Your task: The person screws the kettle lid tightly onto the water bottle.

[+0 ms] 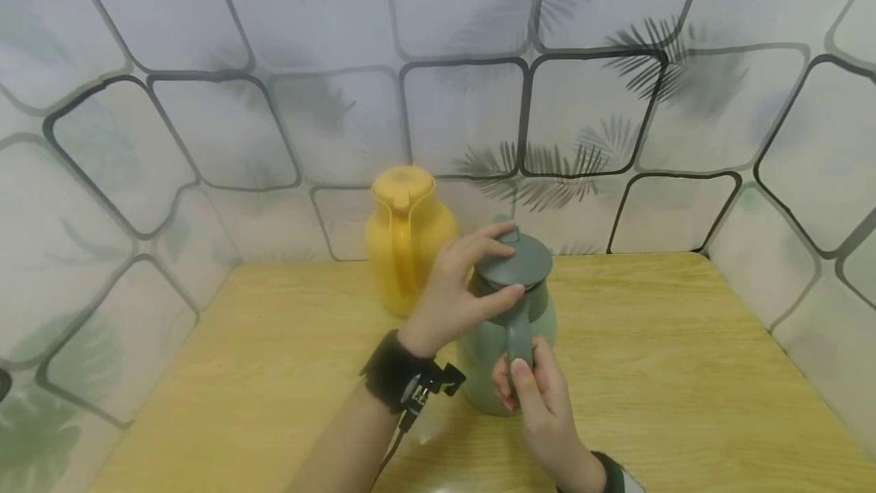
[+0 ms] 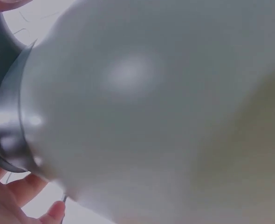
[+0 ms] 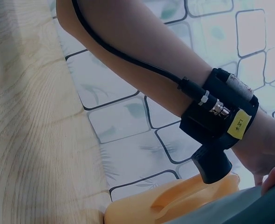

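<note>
A pale green pot [image 1: 479, 371] with a darker green lid [image 1: 527, 263] stands upright on the table. My left hand [image 1: 453, 294] grips the lid and neck area from the left, its thumb on the near side and other fingers across the far side. Lower down, my right hand [image 1: 547, 417] holds the handle [image 1: 518, 337], thumb on top. The pot's body [image 2: 128, 116] fills most of the left wrist view, with fingers [image 2: 28, 189] by its dark collar. In the right wrist view the dark handle [image 3: 268, 205] shows only partly at the lower right.
A yellow pot [image 1: 390, 249] stands behind and left of the green one, close to the patterned wall [image 1: 465, 120]; its side [image 3: 142, 207] also shows in the right wrist view. Under both pots is a wood-grain table [image 1: 274, 371]. A cable [image 1: 388, 456] runs from the left wristband.
</note>
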Motion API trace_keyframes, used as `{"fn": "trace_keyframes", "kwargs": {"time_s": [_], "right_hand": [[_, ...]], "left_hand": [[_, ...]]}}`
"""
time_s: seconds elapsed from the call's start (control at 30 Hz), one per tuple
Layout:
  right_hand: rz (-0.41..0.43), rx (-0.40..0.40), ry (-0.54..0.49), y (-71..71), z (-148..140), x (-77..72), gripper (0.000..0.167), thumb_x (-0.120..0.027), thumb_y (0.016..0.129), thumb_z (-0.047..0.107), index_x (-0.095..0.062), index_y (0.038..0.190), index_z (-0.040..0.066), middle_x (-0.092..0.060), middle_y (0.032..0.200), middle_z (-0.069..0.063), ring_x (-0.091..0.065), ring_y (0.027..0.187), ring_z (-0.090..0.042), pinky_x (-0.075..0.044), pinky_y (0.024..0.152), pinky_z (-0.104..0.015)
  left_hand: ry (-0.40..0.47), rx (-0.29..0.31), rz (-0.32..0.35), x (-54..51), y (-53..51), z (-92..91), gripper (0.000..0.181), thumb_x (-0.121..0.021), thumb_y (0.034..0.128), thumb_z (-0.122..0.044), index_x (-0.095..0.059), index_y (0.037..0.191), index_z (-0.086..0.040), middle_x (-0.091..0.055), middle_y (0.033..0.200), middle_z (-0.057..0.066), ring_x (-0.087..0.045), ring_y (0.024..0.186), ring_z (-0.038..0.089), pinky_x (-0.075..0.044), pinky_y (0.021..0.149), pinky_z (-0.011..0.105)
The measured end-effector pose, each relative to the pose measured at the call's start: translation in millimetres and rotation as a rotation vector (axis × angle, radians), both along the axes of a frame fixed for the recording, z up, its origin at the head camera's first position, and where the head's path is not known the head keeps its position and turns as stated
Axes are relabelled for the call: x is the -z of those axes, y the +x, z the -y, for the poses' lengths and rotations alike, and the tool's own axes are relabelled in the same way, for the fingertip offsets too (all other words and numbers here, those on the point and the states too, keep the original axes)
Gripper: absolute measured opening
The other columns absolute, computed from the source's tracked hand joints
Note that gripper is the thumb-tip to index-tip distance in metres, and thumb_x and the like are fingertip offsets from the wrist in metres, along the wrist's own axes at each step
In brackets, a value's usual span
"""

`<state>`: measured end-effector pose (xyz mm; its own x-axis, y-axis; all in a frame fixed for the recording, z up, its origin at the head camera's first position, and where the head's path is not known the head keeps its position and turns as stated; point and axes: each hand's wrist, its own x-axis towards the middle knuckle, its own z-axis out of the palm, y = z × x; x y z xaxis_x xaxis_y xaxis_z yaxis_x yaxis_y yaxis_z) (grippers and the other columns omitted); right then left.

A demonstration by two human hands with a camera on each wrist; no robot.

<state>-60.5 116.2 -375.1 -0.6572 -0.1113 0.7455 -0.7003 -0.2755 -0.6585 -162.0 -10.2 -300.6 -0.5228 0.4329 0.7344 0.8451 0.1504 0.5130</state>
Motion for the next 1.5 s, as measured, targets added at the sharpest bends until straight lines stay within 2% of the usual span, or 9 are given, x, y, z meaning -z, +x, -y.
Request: {"fn": "trace_keyframes", "kwargs": {"time_s": [0.13, 0.3, 0.43, 0.73, 1.0, 1.13, 1.3, 1.37, 1.5], "right_hand": [[0.018, 0.009, 0.008, 0.6, 0, -0.4, 0.01, -0.022, 0.097, -0.013, -0.031, 0.097, -0.012, -0.039, 0.069, -0.013, -0.037, 0.053, -0.022, -0.036, 0.041, -0.029], [0.031, 0.005, 0.011, 0.8, 0, -0.4, 0.01, -0.021, 0.098, -0.013, -0.031, 0.097, -0.012, -0.039, 0.069, -0.013, -0.037, 0.053, -0.022, -0.035, 0.041, -0.029], [0.024, -0.004, 0.007, 0.3, 1, -0.5, 0.01, -0.021, 0.097, -0.014, -0.031, 0.098, -0.012, -0.039, 0.069, -0.013, -0.036, 0.053, -0.022, -0.035, 0.041, -0.029], [0.023, -0.005, 0.01, 0.9, 2, -0.8, 0.01, -0.021, 0.097, -0.014, -0.031, 0.098, -0.012, -0.039, 0.069, -0.012, -0.037, 0.052, -0.022, -0.036, 0.041, -0.027], [0.012, 0.005, 0.012, 0.4, 1, -0.2, 0.011, -0.021, 0.096, -0.015, -0.032, 0.097, -0.012, -0.039, 0.069, -0.012, -0.037, 0.053, -0.021, -0.036, 0.041, -0.027], [-0.006, 0.004, 0.022, -1.1, 0, 0.3, 0.011, -0.02, 0.096, -0.016, -0.031, 0.096, -0.012, -0.039, 0.068, -0.012, -0.037, 0.052, -0.021, -0.036, 0.041, -0.029], [-0.011, -0.007, 0.016, -1.2, -1, 0.8, 0.012, -0.019, 0.095, -0.016, -0.031, 0.096, -0.012, -0.038, 0.069, -0.013, -0.037, 0.053, -0.021, -0.034, 0.04, -0.032], [-0.011, -0.006, 0.016, -0.8, -1, 0.4, 0.012, -0.019, 0.095, -0.016, -0.031, 0.095, -0.012, -0.039, 0.069, -0.013, -0.037, 0.053, -0.021, -0.034, 0.04, -0.033], [-0.018, -0.007, 0.009, -0.8, 0, -0.6, 0.012, -0.019, 0.095, -0.017, -0.031, 0.094, -0.013, -0.039, 0.068, -0.013, -0.037, 0.052, -0.021, -0.035, 0.041, -0.032]], "left_hand": [[-0.064, -0.028, 0.014, -6.2, 2.0, 0.4, 0.036, -0.077, 0.0796, -0.024, -0.06, 0.108, -0.009, -0.051, 0.138, 0.002, -0.044, 0.126, 0.012, -0.025, 0.103, 0.044], [-0.151, -0.153, -0.028, -15.5, 5.5, -4.8, 0.044, -0.08, 0.0749, -0.041, -0.056, 0.099, -0.013, -0.055, 0.132, -0.001, -0.053, 0.111, 0.009, -0.031, 0.094, 0.041], [-0.178, -0.22, -0.066, -19.3, 7.6, -7.9, 0.043, -0.079, 0.0753, -0.042, -0.054, 0.096, -0.013, -0.058, 0.126, 0.002, -0.054, 0.104, 0.009, -0.035, 0.087, 0.037], [-0.222, -0.2, -0.052, -21.7, 7.5, -7.4, 0.04, -0.076, 0.0803, -0.038, -0.054, 0.101, -0.011, -0.057, 0.127, 0.003, -0.054, 0.104, 0.01, -0.034, 0.086, 0.036], [-0.347, -0.191, -0.028, -33.2, 10.2, -6.6, 0.045, -0.071, 0.0841, -0.042, -0.053, 0.111, -0.011, -0.055, 0.124, 0.002, -0.052, 0.103, 0.011, -0.036, 0.083, 0.035], [-0.45, -0.2, 0.018, -44.6, 13.4, -5.7, 0.054, -0.068, 0.0859, -0.046, -0.05, 0.124, -0.011, -0.054, 0.119, -0.002, -0.051, 0.099, 0.011, -0.037, 0.081, 0.034], [-0.589, -0.199, 0.08, -67.4, 16.7, -5.6, 0.066, -0.068, 0.0844, -0.046, -0.044, 0.137, -0.014, -0.053, 0.129, -0.001, -0.052, 0.104, 0.013, -0.041, 0.085, 0.034], [-0.635, -0.187, 0.094, -76.9, 16.9, -5.9, 0.068, -0.069, 0.0842, -0.044, -0.043, 0.138, -0.013, -0.053, 0.132, 0.001, -0.053, 0.107, 0.014, -0.043, 0.087, 0.032], [-0.706, -0.19, 0.154, -96.1, 16.9, -7.6, 0.065, -0.07, 0.0844, -0.043, -0.045, 0.135, -0.01, -0.055, 0.128, 0.003, -0.055, 0.102, 0.013, -0.046, 0.082, 0.026]]}}
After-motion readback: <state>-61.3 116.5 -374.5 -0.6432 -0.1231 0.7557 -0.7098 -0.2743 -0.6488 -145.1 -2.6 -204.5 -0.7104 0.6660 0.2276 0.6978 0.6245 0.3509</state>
